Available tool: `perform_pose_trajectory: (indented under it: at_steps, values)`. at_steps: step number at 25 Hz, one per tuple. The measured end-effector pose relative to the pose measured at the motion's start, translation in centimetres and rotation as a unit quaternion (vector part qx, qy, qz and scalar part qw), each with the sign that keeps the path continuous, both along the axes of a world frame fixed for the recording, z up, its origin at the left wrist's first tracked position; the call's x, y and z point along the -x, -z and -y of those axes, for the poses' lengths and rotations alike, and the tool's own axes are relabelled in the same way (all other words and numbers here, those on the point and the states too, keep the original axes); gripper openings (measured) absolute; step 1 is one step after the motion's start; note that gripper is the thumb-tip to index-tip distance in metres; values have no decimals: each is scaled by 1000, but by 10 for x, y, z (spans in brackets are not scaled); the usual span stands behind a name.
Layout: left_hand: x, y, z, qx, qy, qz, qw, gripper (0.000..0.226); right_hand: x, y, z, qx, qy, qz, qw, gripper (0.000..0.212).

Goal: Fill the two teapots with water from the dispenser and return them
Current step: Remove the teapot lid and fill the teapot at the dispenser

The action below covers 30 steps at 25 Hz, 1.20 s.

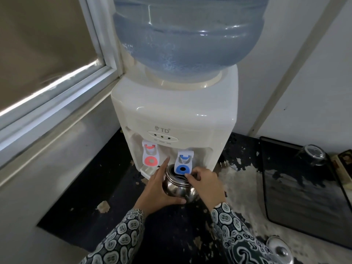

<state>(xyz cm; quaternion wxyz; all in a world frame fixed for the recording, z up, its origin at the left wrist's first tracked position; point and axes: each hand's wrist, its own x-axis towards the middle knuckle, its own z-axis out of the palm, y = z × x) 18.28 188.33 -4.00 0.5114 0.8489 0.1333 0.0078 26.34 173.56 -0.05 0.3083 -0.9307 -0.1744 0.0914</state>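
Fingers of the left hand lie fairly straight against the left flank of the steel teapot, thumb pressed under its belly, forefinger pointing up past the red tap. Between both hands, the lidless teapot stands on the dark counter, mouth under the blue tap; its contents cannot be seen. The right hand curls its fingertips on the teapot's rim. Above, the dispenser carries a water-filled bottle. Rightward lie a dark tray bearing an upturned glass, and a loose lid.

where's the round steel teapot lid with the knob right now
In the head view it lies at the bottom right corner, on the worn dark counter, just right of the patterned right sleeve and below the black tray.
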Motion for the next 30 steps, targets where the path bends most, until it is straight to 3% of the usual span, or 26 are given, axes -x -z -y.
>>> perform_pose_trajectory:
  at_steps: [10,14,18,20,24,30]
  values:
    - [1,-2,3,30,-5,12,999,127,20,8,6,-180,7,-3,984,18]
    - [0,-1,3,29,-5,5,1000,132,36,-4,7,-314,44,-61,947,19]
    - [-1,-1,4,29,-2,0,1000,135,27,-29,13,-409,45,-104,905,36]
    - [-1,-2,5,30,0,-1,1000,135,23,-22,18,-409,46,-102,906,35]
    - [0,-5,5,22,-3,-8,1000,135,25,12,29,-308,47,-13,950,14]
    - [1,-5,6,29,-4,-5,1000,131,30,32,37,-251,-11,19,968,24]
